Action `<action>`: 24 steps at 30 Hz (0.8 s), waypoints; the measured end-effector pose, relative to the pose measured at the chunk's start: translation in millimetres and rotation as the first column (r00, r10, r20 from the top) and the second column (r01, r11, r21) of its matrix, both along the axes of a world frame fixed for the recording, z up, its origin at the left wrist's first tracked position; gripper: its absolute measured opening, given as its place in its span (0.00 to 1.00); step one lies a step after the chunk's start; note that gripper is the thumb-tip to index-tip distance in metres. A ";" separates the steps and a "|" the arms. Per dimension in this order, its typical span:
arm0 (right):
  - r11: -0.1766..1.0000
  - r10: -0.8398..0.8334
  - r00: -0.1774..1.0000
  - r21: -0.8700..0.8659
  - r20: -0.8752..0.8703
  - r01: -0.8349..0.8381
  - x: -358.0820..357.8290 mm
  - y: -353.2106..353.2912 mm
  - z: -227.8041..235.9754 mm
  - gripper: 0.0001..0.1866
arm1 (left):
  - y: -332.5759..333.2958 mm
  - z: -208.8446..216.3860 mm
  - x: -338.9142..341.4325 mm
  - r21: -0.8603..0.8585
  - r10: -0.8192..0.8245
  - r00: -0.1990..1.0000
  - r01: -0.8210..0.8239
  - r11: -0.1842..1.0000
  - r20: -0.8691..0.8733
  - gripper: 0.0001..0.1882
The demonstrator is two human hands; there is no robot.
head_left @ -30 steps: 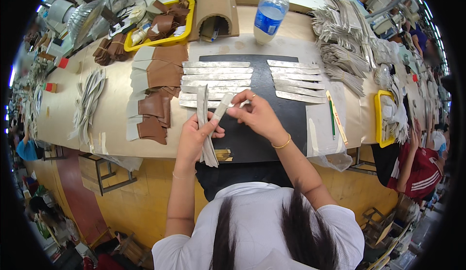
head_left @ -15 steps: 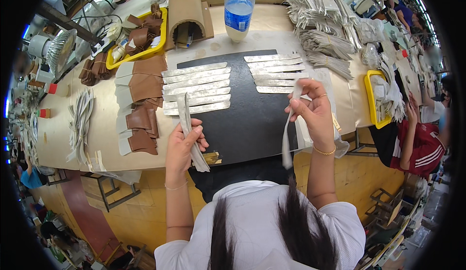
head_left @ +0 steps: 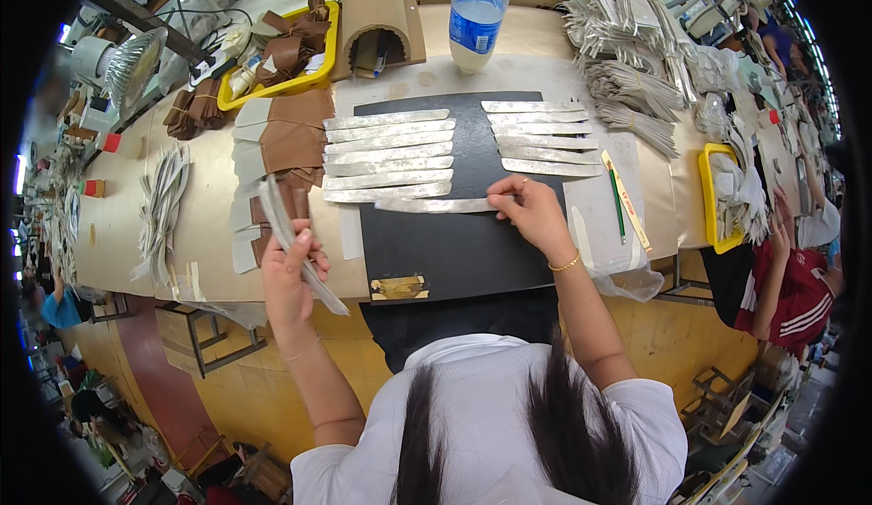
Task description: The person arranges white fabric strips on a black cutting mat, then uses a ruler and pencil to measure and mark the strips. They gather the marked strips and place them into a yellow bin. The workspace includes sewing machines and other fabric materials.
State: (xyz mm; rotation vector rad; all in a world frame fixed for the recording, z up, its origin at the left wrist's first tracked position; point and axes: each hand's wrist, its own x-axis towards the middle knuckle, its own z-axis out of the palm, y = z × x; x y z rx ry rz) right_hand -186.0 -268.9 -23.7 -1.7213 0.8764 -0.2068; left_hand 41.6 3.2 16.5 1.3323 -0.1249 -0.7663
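My left hand is closed round a small bundle of thin grey-white strips, held tilted over the front left of the table. With thumb and fingers, my right hand pinches the right end of a single pale strip. That strip lies level over the black mat, just below a left row of similar silvery strips. Farther right, a second row of strips lies across the mat's right edge. Whether the held strip touches the mat, I cannot tell.
Brown leather pieces overlap left of the mat. A yellow tray, a brown arched form and a bottle stand behind. Bundled strips pile up back right. A green pencil lies at right; a person in red sits beyond.
My right hand has moved left and down over the mat, bringing its strip from hanging upright to level below the left row. My left hand has shifted left with its bundle.
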 end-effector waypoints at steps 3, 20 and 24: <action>0.997 0.083 0.997 0.004 0.012 -0.083 26.9 14.5 7.3 0.07 | -5.6 -10.8 -11.8 -0.012 -0.048 0.998 0.048 0.999 -0.048 0.14; 0.992 0.082 0.996 -0.094 0.017 -0.080 46.1 27.4 9.1 0.12 | -45.9 -45.8 -28.8 0.016 -0.149 0.976 0.154 0.988 -0.161 0.10; 0.988 0.100 0.995 -0.118 0.008 -0.098 53.8 29.5 10.2 0.13 | -46.8 -45.5 -25.0 0.006 -0.116 0.979 0.119 0.993 -0.165 0.11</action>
